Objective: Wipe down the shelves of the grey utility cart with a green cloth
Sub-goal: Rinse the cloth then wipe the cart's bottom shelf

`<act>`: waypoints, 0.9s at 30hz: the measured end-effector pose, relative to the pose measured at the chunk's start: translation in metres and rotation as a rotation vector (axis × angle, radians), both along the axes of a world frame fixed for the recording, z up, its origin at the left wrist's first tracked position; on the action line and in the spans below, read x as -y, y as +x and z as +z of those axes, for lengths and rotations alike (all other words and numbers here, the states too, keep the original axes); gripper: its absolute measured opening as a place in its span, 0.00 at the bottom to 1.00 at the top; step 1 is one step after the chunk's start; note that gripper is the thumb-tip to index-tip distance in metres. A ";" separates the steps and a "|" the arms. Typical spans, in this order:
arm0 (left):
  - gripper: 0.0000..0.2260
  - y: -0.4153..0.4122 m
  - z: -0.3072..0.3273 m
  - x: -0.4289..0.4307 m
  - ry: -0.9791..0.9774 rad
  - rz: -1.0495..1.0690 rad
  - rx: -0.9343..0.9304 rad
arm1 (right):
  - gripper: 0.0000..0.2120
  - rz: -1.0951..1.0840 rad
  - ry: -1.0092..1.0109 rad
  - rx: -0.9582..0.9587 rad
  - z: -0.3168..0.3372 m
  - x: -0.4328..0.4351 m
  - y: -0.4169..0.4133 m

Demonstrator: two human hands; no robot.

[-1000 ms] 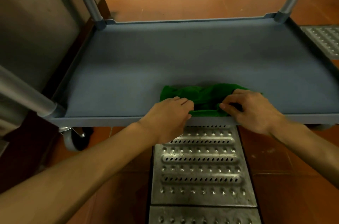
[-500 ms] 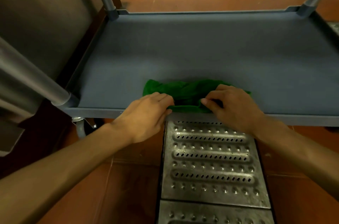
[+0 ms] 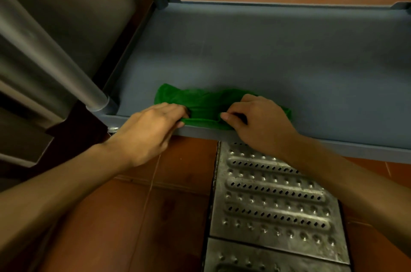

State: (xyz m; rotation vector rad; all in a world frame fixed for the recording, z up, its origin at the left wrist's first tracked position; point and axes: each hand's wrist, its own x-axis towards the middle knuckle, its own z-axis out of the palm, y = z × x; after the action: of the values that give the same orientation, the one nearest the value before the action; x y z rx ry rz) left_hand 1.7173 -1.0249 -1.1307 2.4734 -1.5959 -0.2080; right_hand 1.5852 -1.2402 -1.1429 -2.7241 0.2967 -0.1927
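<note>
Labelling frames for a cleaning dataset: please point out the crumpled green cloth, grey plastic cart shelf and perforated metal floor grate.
Crumpled green cloth (image 3: 204,102): head view, its bunched middle.
Grey plastic cart shelf (image 3: 266,55): head view, bare shelf floor.
Perforated metal floor grate (image 3: 274,191): head view, a central slotted rib.

Cart shelf: matt grey plastic, smooth. Cloth: soft green fabric, crumpled. Cart post, left of frame: brushed metal, dull sheen. Floor grate: embossed, perforated metal, worn gloss. Floor tiles: glossy reddish-brown.
</note>
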 end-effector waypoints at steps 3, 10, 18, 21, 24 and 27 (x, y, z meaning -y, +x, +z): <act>0.10 0.012 0.000 -0.016 0.033 -0.016 0.072 | 0.22 0.046 -0.007 -0.020 0.000 -0.013 0.013; 0.20 0.034 0.010 -0.048 0.198 0.003 0.257 | 0.24 0.176 -0.037 -0.074 -0.003 -0.041 0.041; 0.24 0.050 0.010 -0.072 0.229 0.047 0.317 | 0.21 0.236 -0.076 -0.035 -0.006 -0.068 0.063; 0.21 0.050 0.004 -0.072 0.151 0.067 0.243 | 0.18 0.211 -0.074 -0.019 -0.007 -0.066 0.057; 0.19 0.045 -0.002 -0.070 0.014 0.116 0.131 | 0.16 0.201 -0.079 -0.010 -0.007 -0.058 0.048; 0.16 0.036 -0.010 -0.062 -0.044 0.173 0.070 | 0.16 0.195 -0.116 -0.028 -0.007 -0.046 0.039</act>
State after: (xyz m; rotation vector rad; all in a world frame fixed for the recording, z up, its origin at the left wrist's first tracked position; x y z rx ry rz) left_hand 1.7535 -0.9631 -1.1410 2.5927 -1.3851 -0.0610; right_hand 1.6242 -1.1947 -1.1497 -2.8500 0.0263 -0.1209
